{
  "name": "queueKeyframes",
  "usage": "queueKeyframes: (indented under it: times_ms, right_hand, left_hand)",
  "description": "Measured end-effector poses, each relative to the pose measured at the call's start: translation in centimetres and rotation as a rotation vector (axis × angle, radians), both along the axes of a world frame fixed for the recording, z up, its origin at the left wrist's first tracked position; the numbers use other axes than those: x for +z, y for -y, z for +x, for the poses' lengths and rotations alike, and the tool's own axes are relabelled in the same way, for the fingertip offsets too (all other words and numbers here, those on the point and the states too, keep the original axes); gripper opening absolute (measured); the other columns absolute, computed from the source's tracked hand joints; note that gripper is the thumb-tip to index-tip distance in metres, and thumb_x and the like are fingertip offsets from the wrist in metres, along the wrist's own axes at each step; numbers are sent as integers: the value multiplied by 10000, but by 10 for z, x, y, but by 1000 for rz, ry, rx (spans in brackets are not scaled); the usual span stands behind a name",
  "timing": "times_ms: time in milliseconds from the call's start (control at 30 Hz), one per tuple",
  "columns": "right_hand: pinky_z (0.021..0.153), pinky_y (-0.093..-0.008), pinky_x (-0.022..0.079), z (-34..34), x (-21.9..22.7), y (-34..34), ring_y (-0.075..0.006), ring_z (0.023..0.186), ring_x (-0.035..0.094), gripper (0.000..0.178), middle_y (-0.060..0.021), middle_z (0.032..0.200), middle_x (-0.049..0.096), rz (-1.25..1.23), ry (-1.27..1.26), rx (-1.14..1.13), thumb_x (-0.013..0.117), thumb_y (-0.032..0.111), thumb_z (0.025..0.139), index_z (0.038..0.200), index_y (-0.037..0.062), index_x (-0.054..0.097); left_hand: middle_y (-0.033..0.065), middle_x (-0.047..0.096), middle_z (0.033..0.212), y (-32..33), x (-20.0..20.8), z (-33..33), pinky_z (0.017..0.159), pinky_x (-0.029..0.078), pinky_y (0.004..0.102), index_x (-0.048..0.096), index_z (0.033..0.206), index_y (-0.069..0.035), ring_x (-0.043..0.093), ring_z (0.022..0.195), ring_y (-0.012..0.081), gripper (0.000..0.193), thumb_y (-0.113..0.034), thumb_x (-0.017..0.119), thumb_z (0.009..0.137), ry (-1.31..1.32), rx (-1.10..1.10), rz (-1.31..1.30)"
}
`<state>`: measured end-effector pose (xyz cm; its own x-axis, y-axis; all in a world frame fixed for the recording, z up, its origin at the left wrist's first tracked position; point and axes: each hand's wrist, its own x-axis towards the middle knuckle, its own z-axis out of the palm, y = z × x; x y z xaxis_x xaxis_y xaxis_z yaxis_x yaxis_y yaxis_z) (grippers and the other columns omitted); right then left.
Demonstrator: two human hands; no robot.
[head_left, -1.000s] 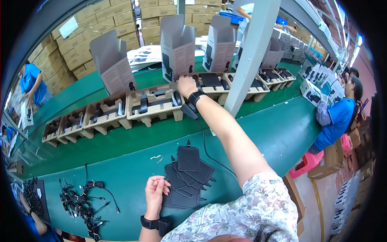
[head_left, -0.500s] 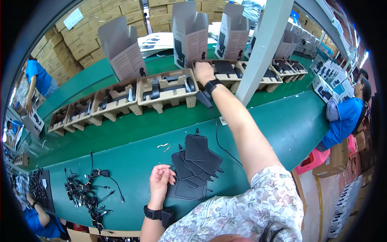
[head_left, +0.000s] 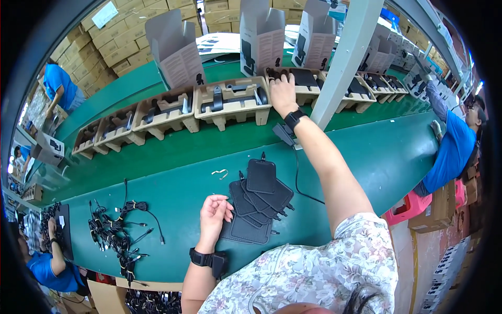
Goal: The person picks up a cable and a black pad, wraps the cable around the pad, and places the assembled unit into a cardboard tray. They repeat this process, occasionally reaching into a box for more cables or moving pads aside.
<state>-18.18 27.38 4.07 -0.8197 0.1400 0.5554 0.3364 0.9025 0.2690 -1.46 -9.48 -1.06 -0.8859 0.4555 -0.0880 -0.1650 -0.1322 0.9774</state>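
At the far left, a co-worker in blue (head_left: 49, 269) has a hand on a dark heap (head_left: 47, 220). Next along the green desk (head_left: 172, 209) lie tied black cables (head_left: 112, 235), spread in a loose pile. Behind them, a row of trays (head_left: 235, 116) runs rightward on a green strip (head_left: 162, 162), each holding dark parts, with open cartons (head_left: 180, 57) standing behind.

The left hand (head_left: 215, 215) is just beside the fanned pile of black pads (head_left: 261, 176), its fingers loosely curled, with nothing visible in them. A small gold tie (head_left: 220, 173) lies near the pile's upper left.

The right hand (head_left: 283, 94) reaches over to the next tray (head_left: 308, 91), its fingers bent down into the left part — whether they grasp anything, I cannot tell. A flat black piece (head_left: 304, 77) lies in that tray, to the right of the hand. A grey post (head_left: 345, 57) rises in front of the row; at the far right, another co-worker in blue (head_left: 452, 146) leans over the desk — near a pink crate (head_left: 410, 206).
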Motion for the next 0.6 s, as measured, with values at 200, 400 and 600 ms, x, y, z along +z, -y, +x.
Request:
queueKeyframes:
  times_ms: [200, 400, 600]
  right_hand:
    - [945, -468, 369, 1, -18, -20, -258, 1157, 484, 377, -83, 1152, 582, -54, 54, 40, 438, 156, 858, 1219, 82, 516]
    - [959, -482, 367, 29, -20, 2, -289, 1203, 447, 416, -109, 1255, 520, -53, -71, 135, 489, 116, 853, 1268, 98, 475]
    - [986, -452, 385, 118, 20, 84, -345, 1222, 429, 530, -126, 1381, 422, -506, 227, 341, 634, 203, 813, 1305, 120, 458]
  left_hand:
    - [58, 610, 784, 6, -6, -6, 487, 440, 191, 520, 1043, -35, 548, 575, 78, 117, -107, 503, 953, -38, -21, -11]
    - [53, 606, 768, 16, -13, -18, 468, 437, 187, 516, 1036, -27, 549, 567, 72, 109, -88, 494, 949, -46, 23, 14]
    - [41, 603, 752, 22, -16, -16, 456, 421, 180, 519, 1025, -32, 534, 553, 59, 100, -81, 497, 941, -64, 53, -1]
